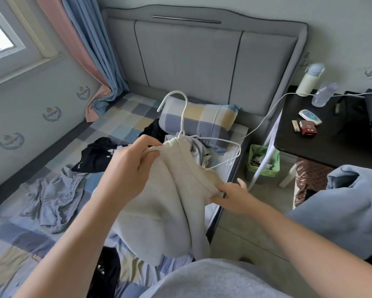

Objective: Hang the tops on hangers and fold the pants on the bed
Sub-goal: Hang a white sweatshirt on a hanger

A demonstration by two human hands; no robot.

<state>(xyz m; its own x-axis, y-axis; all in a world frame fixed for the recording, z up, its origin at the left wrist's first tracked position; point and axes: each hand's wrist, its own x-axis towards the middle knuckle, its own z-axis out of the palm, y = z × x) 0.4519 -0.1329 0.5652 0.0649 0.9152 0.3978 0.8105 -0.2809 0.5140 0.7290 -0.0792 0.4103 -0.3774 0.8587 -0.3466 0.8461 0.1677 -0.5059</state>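
**Cream top (pixel 159 201) and white wire hanger (pixel 181 117) held above the bed (pixel 15 239).**

The left hand (pixel 129 166) had its grip closed round the top's gathered neck and the hanger's left shoulder, and the hook rose clear above the knuckles. The right hand (pixel 232 196) had a narrow grip, pinching the edge of the fabric between thumb and fingers, just below the hanger's bare right arm. The rest of the top hung down between the forearms over the bed's near edge. On the chequered bedcover lay crumpled grey pants (pixel 51 201) to the left, with a black garment (pixel 97 153) beyond them, near the pillow (pixel 202 121). A dark bench (pixel 320 147) stood to the right of the bed, and a green bin (pixel 263 162) stood on the floor between the two.
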